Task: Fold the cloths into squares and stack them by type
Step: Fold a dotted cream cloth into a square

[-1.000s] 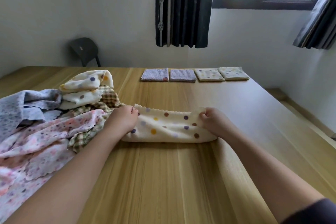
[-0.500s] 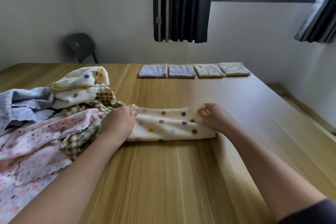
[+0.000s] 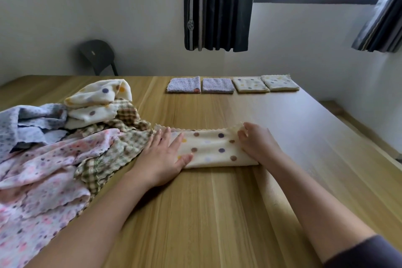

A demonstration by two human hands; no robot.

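Only hands, forearms and one piece of clothing are shown of the person. The left hand [image 3: 161, 159] and the left forearm [image 3: 97, 220] are seen uncovered as far as the lower left edge of the picture. The right hand [image 3: 258, 143] and the right forearm [image 3: 315, 206] are likewise uncovered. A dark sleeve [image 3: 365, 252] is worn on the right arm. It is greyish with a faint purple cast and of plain, smooth fabric, and only its end is seen in the bottom right corner.
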